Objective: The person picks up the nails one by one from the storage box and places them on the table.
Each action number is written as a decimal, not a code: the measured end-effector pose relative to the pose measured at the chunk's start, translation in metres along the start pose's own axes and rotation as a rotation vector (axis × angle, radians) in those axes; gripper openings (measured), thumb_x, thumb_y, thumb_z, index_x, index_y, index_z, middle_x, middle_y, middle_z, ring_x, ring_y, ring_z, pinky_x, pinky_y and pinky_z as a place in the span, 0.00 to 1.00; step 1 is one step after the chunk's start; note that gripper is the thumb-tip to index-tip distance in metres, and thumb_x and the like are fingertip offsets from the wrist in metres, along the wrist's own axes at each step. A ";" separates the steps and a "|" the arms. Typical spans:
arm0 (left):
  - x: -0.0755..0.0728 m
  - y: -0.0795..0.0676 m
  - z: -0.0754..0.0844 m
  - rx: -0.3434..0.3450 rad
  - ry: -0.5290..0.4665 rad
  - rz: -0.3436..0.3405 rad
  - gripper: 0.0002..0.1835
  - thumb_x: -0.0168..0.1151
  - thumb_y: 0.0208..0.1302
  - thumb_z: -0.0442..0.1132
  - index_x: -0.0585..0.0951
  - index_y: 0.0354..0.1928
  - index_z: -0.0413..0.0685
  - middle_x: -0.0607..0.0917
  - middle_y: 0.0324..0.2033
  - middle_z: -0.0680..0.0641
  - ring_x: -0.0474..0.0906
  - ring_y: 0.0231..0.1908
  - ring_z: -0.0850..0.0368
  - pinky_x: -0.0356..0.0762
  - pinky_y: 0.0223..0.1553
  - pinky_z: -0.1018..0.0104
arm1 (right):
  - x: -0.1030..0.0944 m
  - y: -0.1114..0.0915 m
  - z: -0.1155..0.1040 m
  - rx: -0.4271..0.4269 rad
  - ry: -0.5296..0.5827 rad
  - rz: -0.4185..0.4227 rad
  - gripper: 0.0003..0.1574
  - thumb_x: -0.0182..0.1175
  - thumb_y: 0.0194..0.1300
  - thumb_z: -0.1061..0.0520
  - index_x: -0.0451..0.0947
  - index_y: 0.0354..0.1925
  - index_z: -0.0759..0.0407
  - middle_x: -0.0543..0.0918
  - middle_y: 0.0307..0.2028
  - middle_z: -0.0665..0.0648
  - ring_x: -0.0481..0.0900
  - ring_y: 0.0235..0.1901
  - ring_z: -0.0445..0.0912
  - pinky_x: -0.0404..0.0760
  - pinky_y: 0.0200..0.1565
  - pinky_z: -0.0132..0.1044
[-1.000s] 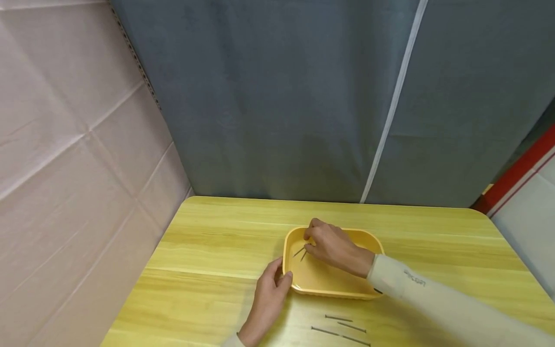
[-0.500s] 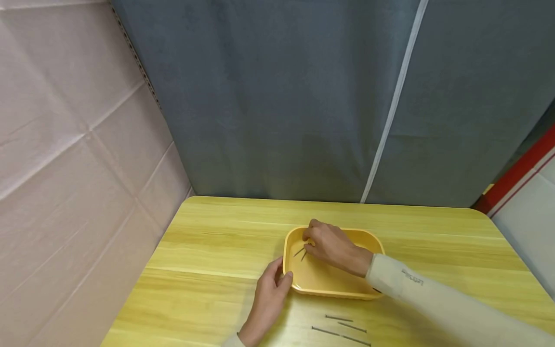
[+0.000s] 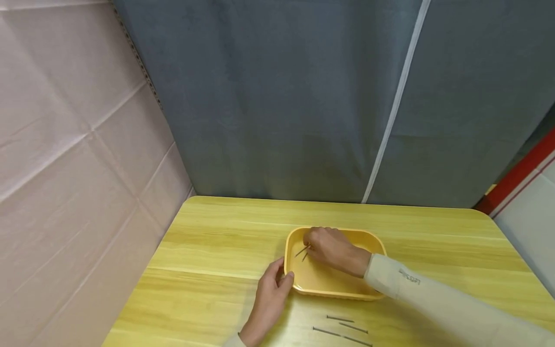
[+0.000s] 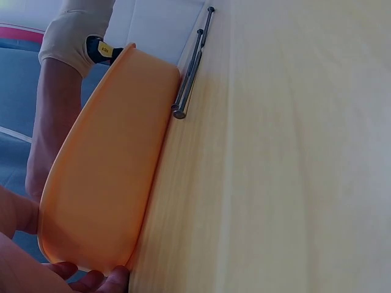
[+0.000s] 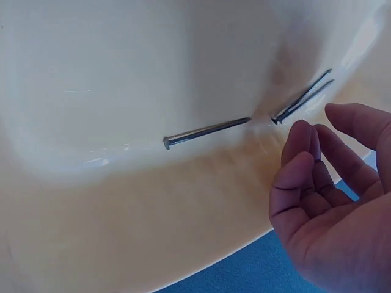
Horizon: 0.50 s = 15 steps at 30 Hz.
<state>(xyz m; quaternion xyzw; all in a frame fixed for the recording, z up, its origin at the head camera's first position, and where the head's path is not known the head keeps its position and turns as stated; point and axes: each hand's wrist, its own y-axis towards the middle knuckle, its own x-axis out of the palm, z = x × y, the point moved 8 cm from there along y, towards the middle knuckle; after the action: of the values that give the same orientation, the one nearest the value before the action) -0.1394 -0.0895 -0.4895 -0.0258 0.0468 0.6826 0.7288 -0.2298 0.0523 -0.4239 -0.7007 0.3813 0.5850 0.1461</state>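
A yellow plastic tray (image 3: 334, 292) stands on the wood-grain table. My left hand (image 3: 270, 300) holds its left end, thumb at the rim; in the left wrist view the fingertips (image 4: 115, 279) curl against the tray's outer wall. My right hand (image 3: 333, 248) reaches into the tray's back left part. In the right wrist view its fingers are loosely bent and the thumb stands apart, with nothing between them. Close by the fingertips lie two crossed nails (image 5: 303, 99), and a third nail (image 5: 208, 132) lies along the tray's wall.
Several nails (image 3: 340, 319) lie on the table (image 3: 208, 270) in front of the tray. A grey curtain (image 3: 277, 106) hangs behind the table's back edge. Pale sheeting (image 3: 78, 183) covers the left side, and a red strip (image 3: 518, 176) runs at the right.
My right hand has lowered a little over the nails in the tray, and its raised knuckles have come down. The left hand keeps its hold on the tray.
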 end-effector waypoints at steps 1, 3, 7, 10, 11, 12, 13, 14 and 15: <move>0.000 0.000 0.000 0.001 -0.002 0.002 0.28 0.60 0.82 0.34 0.69 0.78 0.29 0.79 0.69 0.30 0.82 0.66 0.38 0.84 0.60 0.69 | 0.001 0.000 0.000 -0.005 0.000 -0.005 0.13 0.71 0.62 0.70 0.82 0.27 0.55 0.78 0.24 0.47 0.67 0.23 0.39 0.71 0.23 0.32; -0.001 -0.001 0.000 0.004 0.002 0.005 0.28 0.60 0.82 0.34 0.70 0.78 0.29 0.79 0.69 0.30 0.82 0.66 0.38 0.84 0.60 0.68 | 0.002 -0.001 0.000 -0.016 -0.007 -0.012 0.18 0.70 0.61 0.71 0.77 0.23 0.53 0.73 0.21 0.46 0.65 0.22 0.39 0.69 0.23 0.32; 0.000 0.000 -0.001 0.002 0.005 0.000 0.29 0.60 0.83 0.35 0.69 0.78 0.30 0.79 0.69 0.31 0.82 0.65 0.39 0.85 0.60 0.68 | 0.002 -0.003 0.000 -0.046 -0.017 -0.001 0.24 0.68 0.58 0.73 0.72 0.20 0.50 0.69 0.19 0.44 0.63 0.21 0.38 0.68 0.22 0.32; 0.000 0.001 -0.002 -0.005 0.009 -0.005 0.29 0.59 0.83 0.35 0.69 0.79 0.31 0.78 0.70 0.31 0.82 0.65 0.39 0.84 0.60 0.69 | 0.003 -0.004 0.000 -0.063 -0.021 0.015 0.25 0.68 0.58 0.74 0.71 0.19 0.49 0.69 0.19 0.44 0.63 0.21 0.37 0.68 0.21 0.32; 0.000 0.001 -0.002 -0.008 0.013 -0.005 0.29 0.59 0.83 0.35 0.69 0.79 0.31 0.78 0.70 0.31 0.82 0.65 0.40 0.84 0.60 0.69 | 0.003 -0.004 0.000 -0.067 -0.023 0.018 0.25 0.67 0.58 0.74 0.71 0.19 0.49 0.69 0.19 0.44 0.62 0.21 0.37 0.68 0.21 0.32; 0.000 0.001 -0.003 -0.010 0.016 -0.005 0.29 0.59 0.84 0.35 0.68 0.79 0.31 0.78 0.70 0.31 0.82 0.65 0.40 0.84 0.60 0.69 | 0.004 -0.004 0.001 -0.068 -0.025 0.021 0.25 0.67 0.58 0.74 0.71 0.19 0.49 0.70 0.19 0.44 0.62 0.21 0.37 0.69 0.21 0.32; 0.000 0.001 -0.003 -0.013 0.019 -0.006 0.28 0.59 0.84 0.35 0.68 0.79 0.31 0.78 0.70 0.31 0.82 0.65 0.40 0.85 0.60 0.69 | 0.004 -0.004 0.001 -0.068 -0.027 0.021 0.25 0.67 0.58 0.74 0.71 0.19 0.49 0.70 0.19 0.44 0.63 0.21 0.37 0.69 0.21 0.32; 0.001 0.001 -0.003 -0.014 0.021 -0.008 0.29 0.58 0.84 0.35 0.68 0.79 0.31 0.78 0.70 0.31 0.82 0.65 0.40 0.85 0.60 0.68 | 0.005 -0.004 0.002 -0.068 -0.027 0.019 0.25 0.67 0.58 0.74 0.72 0.19 0.49 0.70 0.19 0.44 0.63 0.22 0.37 0.69 0.22 0.32; 0.001 0.001 -0.003 -0.012 0.024 -0.009 0.29 0.58 0.84 0.35 0.68 0.79 0.31 0.78 0.70 0.31 0.83 0.65 0.40 0.85 0.60 0.68 | 0.005 -0.004 0.002 -0.068 -0.028 0.017 0.25 0.67 0.58 0.74 0.72 0.19 0.49 0.71 0.19 0.44 0.63 0.22 0.37 0.70 0.22 0.33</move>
<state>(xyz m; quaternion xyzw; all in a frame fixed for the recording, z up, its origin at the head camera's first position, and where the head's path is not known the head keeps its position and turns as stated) -0.1408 -0.0891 -0.4923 -0.0384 0.0512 0.6793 0.7310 -0.2278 0.0544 -0.4301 -0.6937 0.3650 0.6086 0.1227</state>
